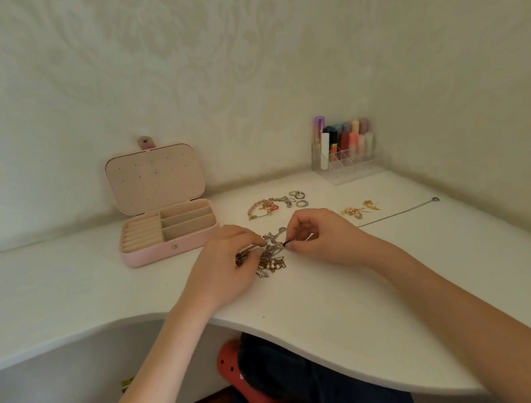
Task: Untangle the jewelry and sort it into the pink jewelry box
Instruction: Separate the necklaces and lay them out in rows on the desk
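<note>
A tangled clump of jewelry (270,258), silver chains with pearls and dark beads, lies on the white desk (330,298) in the middle. My left hand (228,269) pinches the clump's left side. My right hand (318,237) pinches a chain at its upper right. The pink jewelry box (153,253) stands open to the left, lid up, its ring rolls and three compartments holding nothing. Behind the hands lie a pink bead bracelet (260,209), a silver chain bracelet (281,200) and rings (299,196). Gold earrings (359,209) and a straightened silver necklace (400,212) lie to the right.
A clear acrylic organiser (347,162) with lipsticks and tubes stands in the back right corner. Walls close the desk at the back and right. The desk's front edge curves inward over my lap; a red slipper (244,376) shows below.
</note>
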{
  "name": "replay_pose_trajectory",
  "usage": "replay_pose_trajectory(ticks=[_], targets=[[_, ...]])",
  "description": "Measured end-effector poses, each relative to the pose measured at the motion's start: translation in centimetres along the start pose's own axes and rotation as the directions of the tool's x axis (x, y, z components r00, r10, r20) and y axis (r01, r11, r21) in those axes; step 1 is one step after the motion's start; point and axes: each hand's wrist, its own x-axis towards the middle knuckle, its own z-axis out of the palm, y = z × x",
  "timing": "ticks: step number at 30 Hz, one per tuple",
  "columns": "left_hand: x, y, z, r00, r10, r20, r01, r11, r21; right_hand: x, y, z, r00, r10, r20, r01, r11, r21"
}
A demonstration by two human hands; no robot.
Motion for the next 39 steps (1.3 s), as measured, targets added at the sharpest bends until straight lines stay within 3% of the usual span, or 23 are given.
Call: replay_pose_trajectory(ticks=[4,7,9,13,17,21,24,27,34,39], targets=[[0.4,0.6,-0.4,0.984,-0.167,0.061,0.178,0.938,-0.298,-0.2,-1.2,-0.4,0.999,-0.030,-0.021,0.035,0.963,0.267],[1.3,1.1,0.0,0.972,-0.202,0.118,0.231,0.751,-0.618,-0.2,-1.9,-0.5,0.992,-0.040,-0.117,0.078,0.935,0.345],[1.7,1.7,0.5,0.958,-0.230,0.172,0.283,0.650,-0.705,-0.2,-2.2,-0.5,0.980,-0.044,-0.196,0.114,0.925,0.362],[2.2,2.0,1.3,0.944,-0.271,0.190,0.325,0.654,-0.683,1.0,-3.3,-1.1,0.944,0.020,-0.331,0.160,0.846,0.508],[2.4,1.6,1.1,0.929,-0.364,0.066,0.301,0.639,-0.708,3.6,-5.6,-2.6,0.935,0.038,-0.352,0.188,0.790,0.584],[2.0,1.5,0.8,0.884,-0.452,-0.122,0.232,0.650,-0.723,5.5,-7.1,-3.2,0.921,0.096,-0.377,0.236,0.633,0.737],[2.0,1.4,0.6,0.873,-0.458,-0.171,0.230,0.693,-0.683,5.9,-6.7,-3.3,0.914,0.144,-0.380,0.247,0.545,0.801],[1.9,1.7,0.8,0.877,-0.455,-0.154,0.241,0.694,-0.678,5.4,-5.7,-3.3,0.888,0.189,-0.419,0.258,0.549,0.795],[1.8,1.2,1.3,0.908,-0.345,-0.239,0.236,0.891,-0.389,4.2,-4.7,-5.5,0.769,0.282,-0.574,0.388,0.508,0.769],[1.6,1.1,0.9,0.862,-0.385,-0.329,0.245,0.885,-0.395,3.9,-3.9,-6.3,0.738,0.289,-0.609,0.387,0.557,0.734]])
